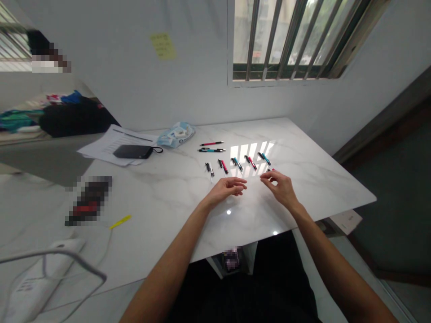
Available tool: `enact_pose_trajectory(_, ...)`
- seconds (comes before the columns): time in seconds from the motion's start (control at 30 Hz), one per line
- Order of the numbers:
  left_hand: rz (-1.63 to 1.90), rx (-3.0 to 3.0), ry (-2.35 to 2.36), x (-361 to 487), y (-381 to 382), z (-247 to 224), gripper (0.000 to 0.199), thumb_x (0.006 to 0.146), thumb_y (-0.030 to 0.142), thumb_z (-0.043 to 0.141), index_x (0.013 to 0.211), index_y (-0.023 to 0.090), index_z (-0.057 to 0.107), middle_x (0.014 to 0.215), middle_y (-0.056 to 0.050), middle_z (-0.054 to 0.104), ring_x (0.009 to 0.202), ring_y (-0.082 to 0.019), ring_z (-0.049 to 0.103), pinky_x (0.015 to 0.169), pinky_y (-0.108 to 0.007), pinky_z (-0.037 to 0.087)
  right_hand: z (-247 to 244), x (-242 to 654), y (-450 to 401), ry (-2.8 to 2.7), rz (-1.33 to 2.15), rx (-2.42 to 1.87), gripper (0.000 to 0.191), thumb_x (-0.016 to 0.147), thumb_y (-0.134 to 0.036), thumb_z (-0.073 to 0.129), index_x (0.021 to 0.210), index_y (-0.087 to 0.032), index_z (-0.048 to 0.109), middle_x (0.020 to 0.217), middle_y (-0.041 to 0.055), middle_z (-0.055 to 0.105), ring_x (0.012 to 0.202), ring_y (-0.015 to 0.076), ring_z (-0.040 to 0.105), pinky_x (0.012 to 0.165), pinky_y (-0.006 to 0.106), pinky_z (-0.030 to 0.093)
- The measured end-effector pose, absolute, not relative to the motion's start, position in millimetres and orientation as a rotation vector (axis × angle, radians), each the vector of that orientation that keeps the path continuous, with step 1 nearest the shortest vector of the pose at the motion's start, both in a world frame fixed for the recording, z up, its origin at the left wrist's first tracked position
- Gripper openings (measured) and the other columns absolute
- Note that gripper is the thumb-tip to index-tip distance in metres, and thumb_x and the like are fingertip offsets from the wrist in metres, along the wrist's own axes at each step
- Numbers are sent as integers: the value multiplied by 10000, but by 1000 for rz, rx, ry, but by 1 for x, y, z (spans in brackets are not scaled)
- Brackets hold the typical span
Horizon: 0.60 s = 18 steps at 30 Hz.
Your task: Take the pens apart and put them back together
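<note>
Loosely curled, left hand (225,190) and right hand (279,188) are empty.
Red-and-black pen (271,170) just beyond right hand, on white marble table (323,184).

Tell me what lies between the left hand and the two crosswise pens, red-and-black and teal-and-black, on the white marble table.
The head view shows a red-and-black pen lying angled in the gap between the left hand and the crosswise pens.

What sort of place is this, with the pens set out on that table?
Probably a plain room in a home or small office: a marble-topped table holds papers and a black pouch beneath a barred window, with a yellow sticky note on the wall.
</note>
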State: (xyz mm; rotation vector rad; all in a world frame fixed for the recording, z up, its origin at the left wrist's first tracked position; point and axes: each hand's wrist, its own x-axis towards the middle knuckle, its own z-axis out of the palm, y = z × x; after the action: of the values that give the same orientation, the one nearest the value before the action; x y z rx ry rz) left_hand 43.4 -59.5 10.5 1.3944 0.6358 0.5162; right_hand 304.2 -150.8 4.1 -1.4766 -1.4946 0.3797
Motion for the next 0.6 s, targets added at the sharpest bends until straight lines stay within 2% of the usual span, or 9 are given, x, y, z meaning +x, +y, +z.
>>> enact_pose_trajectory(0.17, 632, 1422, 725, 42, -54, 12, 354, 846, 409, 855, 1130, 203, 811, 1055, -90, 824, 824, -154, 695, 785, -301, 546, -5, 357, -150, -1587, 172, -1697, 174, 928, -312, 668, 984, -250, 820, 976, 79, 822, 844, 267, 731, 846, 439, 584)
enact_pose_trajectory(0.37, 678, 1422, 765, 41, -52, 11, 353, 841, 427, 828, 1119, 210, 804, 1010, -74, 808, 807, -155, 678, 774, -303, 532, -18, 369, -147, -1789, 214, -1826, 275, 912, -233, 628, 1116, -267, 808, 986, 69, 833, 941, 307, 706, 924, 469, 563)
enact_pose_trajectory(0.6, 875, 1381, 870, 35, -39, 5, 379, 805, 442, 821, 1080, 182, 803, 934, -58, 794, 764, -144, 649, 738, -281, 508, 9, 366, -126, -1873, 123, -1742, 210, 926, -329, 737, 1101, -265, 835, 1044, 78, 842, 984, 321, 695, 957, 474, 537)
